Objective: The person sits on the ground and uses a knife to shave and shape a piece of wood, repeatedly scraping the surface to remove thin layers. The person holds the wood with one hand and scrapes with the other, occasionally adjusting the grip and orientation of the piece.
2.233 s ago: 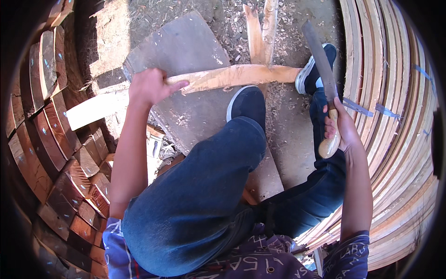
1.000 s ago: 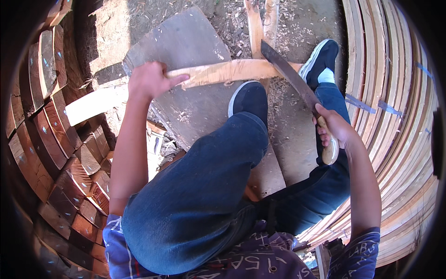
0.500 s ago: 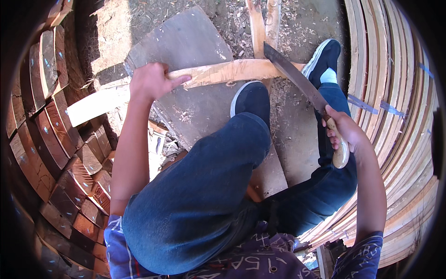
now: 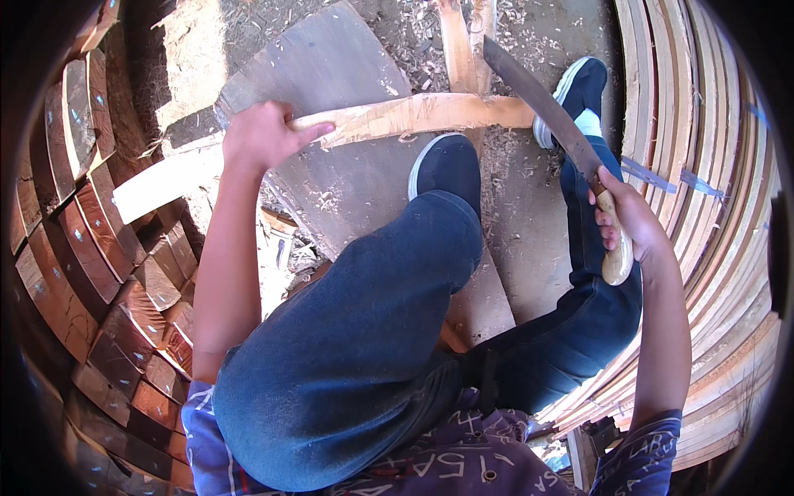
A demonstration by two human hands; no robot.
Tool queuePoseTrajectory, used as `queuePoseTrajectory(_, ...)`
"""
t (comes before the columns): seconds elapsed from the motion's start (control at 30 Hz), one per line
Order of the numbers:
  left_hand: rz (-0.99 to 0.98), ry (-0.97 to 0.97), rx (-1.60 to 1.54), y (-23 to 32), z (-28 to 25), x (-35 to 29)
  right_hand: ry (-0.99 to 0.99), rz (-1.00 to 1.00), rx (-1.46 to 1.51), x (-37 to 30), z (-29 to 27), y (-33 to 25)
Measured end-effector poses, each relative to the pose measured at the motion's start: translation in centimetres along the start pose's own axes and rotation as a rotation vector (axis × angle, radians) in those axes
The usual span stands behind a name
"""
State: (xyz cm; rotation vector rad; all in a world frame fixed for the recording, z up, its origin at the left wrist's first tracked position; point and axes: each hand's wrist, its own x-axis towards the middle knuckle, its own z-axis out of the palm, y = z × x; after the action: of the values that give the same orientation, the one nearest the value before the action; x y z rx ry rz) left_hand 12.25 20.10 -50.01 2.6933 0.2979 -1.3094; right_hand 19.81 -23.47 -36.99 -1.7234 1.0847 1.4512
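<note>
A long, pale wooden plank (image 4: 389, 118) lies crosswise in front of me, its left end bright in the sun. My left hand (image 4: 263, 139) is closed round the plank left of its middle, thumb along the top face. In my right hand (image 4: 628, 217) is a machete (image 4: 542, 106), gripped by its light wooden handle. The dark, broad blade slants up and to the left, its tip beyond the plank's right end. Whether the blade touches the wood I cannot tell. My left shoe (image 4: 447, 169) is close to the plank's near edge, and my right shoe (image 4: 579, 87) is beside its right end.
Stacked timber ends (image 4: 87, 231) rise at the left. Long boards (image 4: 682, 165) are piled along the right, with bluish strips on them. A grey flat board (image 4: 322, 62) lies under the plank, and upright wooden pieces (image 4: 456, 50) and shavings are at the far side.
The machete and my right hand have moved a little right and up, taking the blade off the plank's right part. My left hand keeps its hold on the plank.
</note>
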Motion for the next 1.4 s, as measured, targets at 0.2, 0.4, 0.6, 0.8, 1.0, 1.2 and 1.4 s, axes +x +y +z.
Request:
queuePoseTrajectory(0.2, 0.006, -0.019, 0.004, 0.3, -0.3, 0.3, -0.092, 0.026, 0.131, 1.4, -0.6, 1.6)
queuePoseTrajectory(0.4, -0.003, 0.059, -0.071, 0.5, -0.3, -0.7, 0.035, -0.021, -0.078, -0.4, 1.1, 2.7)
queuePoseTrajectory(0.6, -0.034, -0.031, -0.025, 0.2, -0.2, -0.3, 0.289, -0.448, -0.24, -2.4, 3.1, 0.5)
queuePoseTrajectory(0.8, 0.03, -0.008, -0.011, 0.3, -0.1, -0.2, 0.494, -0.512, -0.992, 0.8, 3.1, 5.9)
queuePoseTrajectory(1.0, 0.004, -0.006, -0.006, 0.2, -0.1, -0.3, 0.52, -0.47, -0.958, -2.5, 4.3, 2.2)
queuePoseTrajectory(1.2, -0.014, -0.041, 0.013, 0.2, -0.1, 0.0, 0.55, -0.472, -0.849, -1.1, 5.2, 5.1)
queuePoseTrajectory(1.4, 0.021, 0.054, 0.004, 0.3, 0.3, -0.2, 0.471, -0.396, -0.642, -1.5, 3.7, 4.8)
